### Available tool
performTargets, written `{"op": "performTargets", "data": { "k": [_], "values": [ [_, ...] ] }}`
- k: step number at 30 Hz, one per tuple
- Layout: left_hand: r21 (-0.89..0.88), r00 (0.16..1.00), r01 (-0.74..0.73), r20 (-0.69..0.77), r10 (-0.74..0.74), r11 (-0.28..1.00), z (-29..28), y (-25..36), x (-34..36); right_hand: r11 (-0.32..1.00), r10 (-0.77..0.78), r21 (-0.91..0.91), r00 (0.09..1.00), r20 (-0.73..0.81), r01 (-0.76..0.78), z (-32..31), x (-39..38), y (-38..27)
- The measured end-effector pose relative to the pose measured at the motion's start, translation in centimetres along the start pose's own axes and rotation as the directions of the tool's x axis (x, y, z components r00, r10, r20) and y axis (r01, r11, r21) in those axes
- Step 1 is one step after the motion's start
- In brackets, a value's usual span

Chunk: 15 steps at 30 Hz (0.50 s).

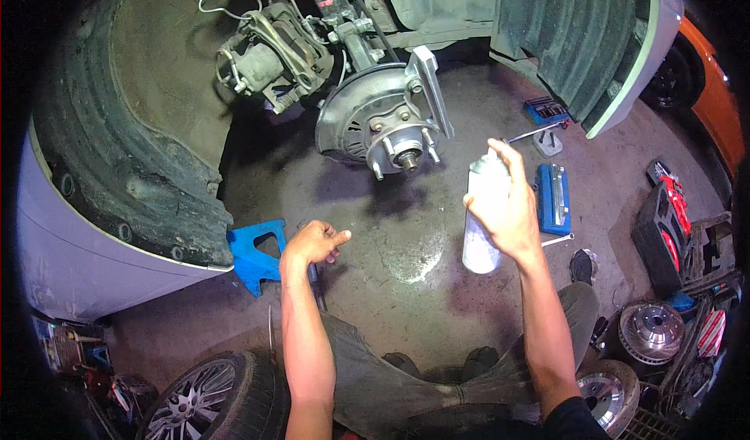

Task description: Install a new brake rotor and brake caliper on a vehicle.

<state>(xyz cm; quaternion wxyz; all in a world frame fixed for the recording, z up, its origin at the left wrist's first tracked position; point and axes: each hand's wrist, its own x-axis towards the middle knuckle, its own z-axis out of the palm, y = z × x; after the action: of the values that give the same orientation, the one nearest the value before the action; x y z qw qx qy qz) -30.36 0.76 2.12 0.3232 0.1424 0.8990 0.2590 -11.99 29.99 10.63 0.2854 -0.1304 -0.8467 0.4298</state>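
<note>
White can (pixel 480 241) (slim, cylindrical) rests in right hand (pixel 513 212).

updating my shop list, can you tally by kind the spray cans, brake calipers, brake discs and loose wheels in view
Spray can: 1, in the right hand
Brake caliper: 1
Brake discs: 2
Loose wheel: 1
Total: 5
</note>
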Motion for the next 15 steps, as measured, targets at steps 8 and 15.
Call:
{"op": "performTargets", "data": {
  "k": [8,15],
  "values": [
    [-0.022,1.0,-0.009,0.002,0.009,1.0,0.5,-1.1,0.5,0.998,0.053,0.03,0.994,0.096,-0.056,1.5,-0.7,2.4],
    [0.01,1.0,0.003,0.01,-0.003,1.0,0.2,-0.3,0.5,0.976,0.01,0.218,0.999,-0.046,0.0,-0.7,1.3,1.0]
  ]
}}
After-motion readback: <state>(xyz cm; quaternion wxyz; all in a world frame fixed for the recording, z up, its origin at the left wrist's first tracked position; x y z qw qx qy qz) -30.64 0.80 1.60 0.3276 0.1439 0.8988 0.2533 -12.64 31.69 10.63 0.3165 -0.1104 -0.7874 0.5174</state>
